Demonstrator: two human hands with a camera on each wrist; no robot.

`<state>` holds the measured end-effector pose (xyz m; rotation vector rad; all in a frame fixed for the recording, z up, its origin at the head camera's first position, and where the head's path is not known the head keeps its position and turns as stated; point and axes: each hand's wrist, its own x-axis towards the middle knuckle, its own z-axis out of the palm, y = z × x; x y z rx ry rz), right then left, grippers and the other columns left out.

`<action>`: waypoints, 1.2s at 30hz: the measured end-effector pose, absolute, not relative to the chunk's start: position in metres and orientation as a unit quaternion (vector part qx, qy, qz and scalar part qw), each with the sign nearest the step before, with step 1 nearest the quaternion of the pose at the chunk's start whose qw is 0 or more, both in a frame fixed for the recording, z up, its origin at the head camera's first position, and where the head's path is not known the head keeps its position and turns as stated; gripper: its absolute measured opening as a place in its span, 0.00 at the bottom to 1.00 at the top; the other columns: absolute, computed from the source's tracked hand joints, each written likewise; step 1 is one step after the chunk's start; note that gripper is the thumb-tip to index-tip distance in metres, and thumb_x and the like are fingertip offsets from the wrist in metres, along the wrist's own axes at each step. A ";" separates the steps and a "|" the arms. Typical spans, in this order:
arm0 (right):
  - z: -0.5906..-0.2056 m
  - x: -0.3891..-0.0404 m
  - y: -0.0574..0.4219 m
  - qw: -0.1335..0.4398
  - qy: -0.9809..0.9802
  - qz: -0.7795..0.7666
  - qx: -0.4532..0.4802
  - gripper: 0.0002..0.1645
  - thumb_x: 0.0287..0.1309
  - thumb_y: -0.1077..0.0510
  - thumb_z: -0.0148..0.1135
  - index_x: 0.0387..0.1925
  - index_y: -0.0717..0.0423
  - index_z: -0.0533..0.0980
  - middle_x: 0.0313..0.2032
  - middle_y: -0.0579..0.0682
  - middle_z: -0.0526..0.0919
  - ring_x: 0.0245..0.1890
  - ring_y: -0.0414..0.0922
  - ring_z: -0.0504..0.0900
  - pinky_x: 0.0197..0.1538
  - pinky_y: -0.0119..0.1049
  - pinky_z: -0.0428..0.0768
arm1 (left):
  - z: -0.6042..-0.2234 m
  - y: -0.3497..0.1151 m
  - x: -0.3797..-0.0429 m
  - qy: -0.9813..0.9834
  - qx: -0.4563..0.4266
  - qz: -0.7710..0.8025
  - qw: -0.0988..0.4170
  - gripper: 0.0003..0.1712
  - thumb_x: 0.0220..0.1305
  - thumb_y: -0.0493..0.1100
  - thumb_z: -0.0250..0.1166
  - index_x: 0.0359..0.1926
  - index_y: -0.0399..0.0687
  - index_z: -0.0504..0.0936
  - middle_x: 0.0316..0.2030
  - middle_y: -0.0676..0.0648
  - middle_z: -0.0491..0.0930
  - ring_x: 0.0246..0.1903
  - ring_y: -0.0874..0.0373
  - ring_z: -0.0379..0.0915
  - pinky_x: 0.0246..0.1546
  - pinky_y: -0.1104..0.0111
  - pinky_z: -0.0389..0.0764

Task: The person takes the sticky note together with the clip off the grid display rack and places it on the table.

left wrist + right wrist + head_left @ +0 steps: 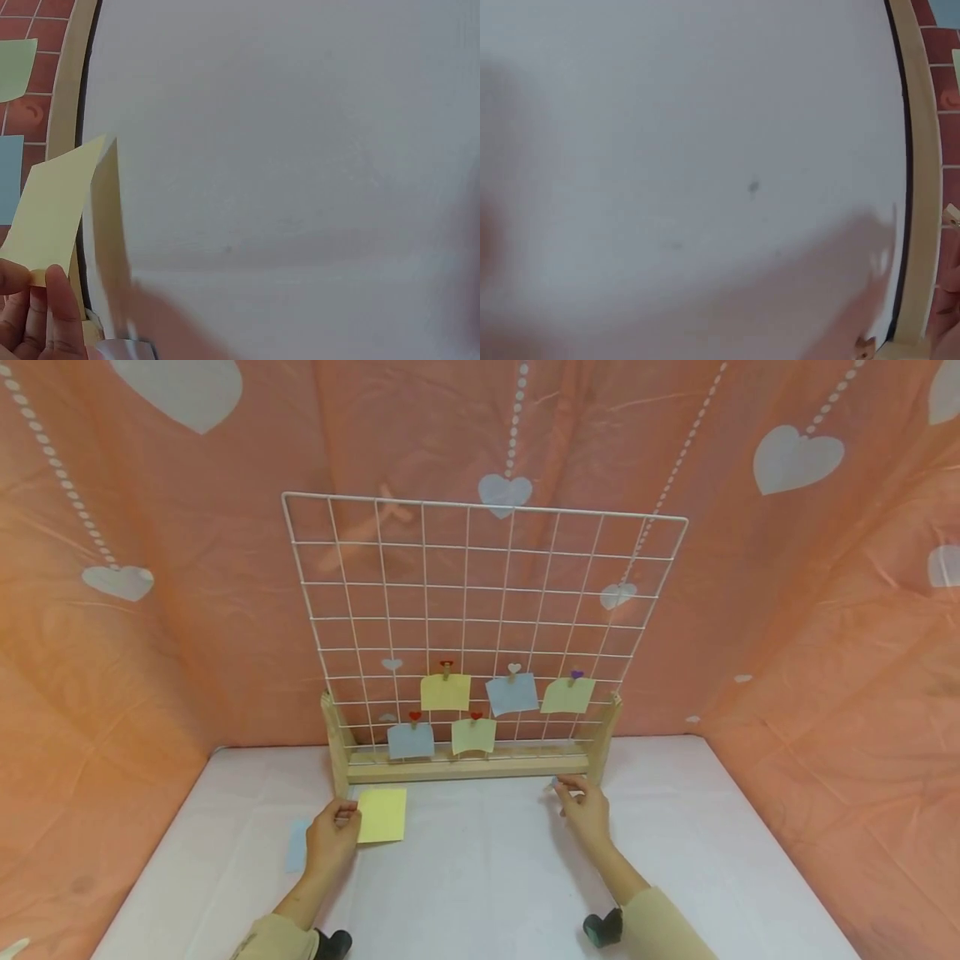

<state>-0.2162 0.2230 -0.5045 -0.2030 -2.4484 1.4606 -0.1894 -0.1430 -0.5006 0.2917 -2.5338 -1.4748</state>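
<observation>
My left hand pinches a yellow sticky note by its left edge, between thumb and fingers. In the left wrist view the yellow sheet stands tilted up from the fingertips, its shadow on the white surface. My right hand is in front of the stand's right end, pinching a small wooden clothespin with a bluish tip. Behind both hands stands a white wire grid in a wooden base. Heart-topped clothespins hold several notes on it, among them a yellow note and a blue note.
A light blue sheet lies on the white tabletop, partly hidden by my left hand. Another small wooden clip shows by the base in the right wrist view. An orange curtain with white hearts surrounds the table.
</observation>
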 end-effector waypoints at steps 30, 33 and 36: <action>-0.530 -0.199 0.264 0.139 -0.852 0.486 -0.138 0.13 0.60 0.61 0.62 0.44 0.66 0.80 0.32 0.59 0.85 0.13 0.35 0.73 0.18 0.26 0.71 | -0.520 -0.142 -0.185 -0.863 0.109 -0.490 0.062 0.12 0.57 0.32 0.59 0.41 0.27 0.76 0.30 0.38 0.79 0.10 0.63 0.69 0.11 0.72 0.74; -0.530 -0.200 0.267 0.132 -0.857 0.478 -0.143 0.14 0.60 0.60 0.61 0.44 0.67 0.80 0.30 0.58 0.85 0.15 0.36 0.74 0.19 0.27 0.72 | -0.519 -0.142 -0.185 -0.871 0.098 -0.477 0.061 0.12 0.56 0.32 0.60 0.41 0.28 0.76 0.29 0.39 0.80 0.12 0.62 0.70 0.13 0.71 0.73; -0.529 -0.201 0.269 0.127 -0.861 0.470 -0.146 0.15 0.60 0.59 0.61 0.44 0.67 0.80 0.29 0.58 0.85 0.16 0.36 0.75 0.21 0.27 0.73 | -0.519 -0.142 -0.186 -0.883 0.087 -0.457 0.056 0.13 0.54 0.32 0.62 0.40 0.28 0.76 0.27 0.40 0.80 0.17 0.61 0.71 0.18 0.70 0.72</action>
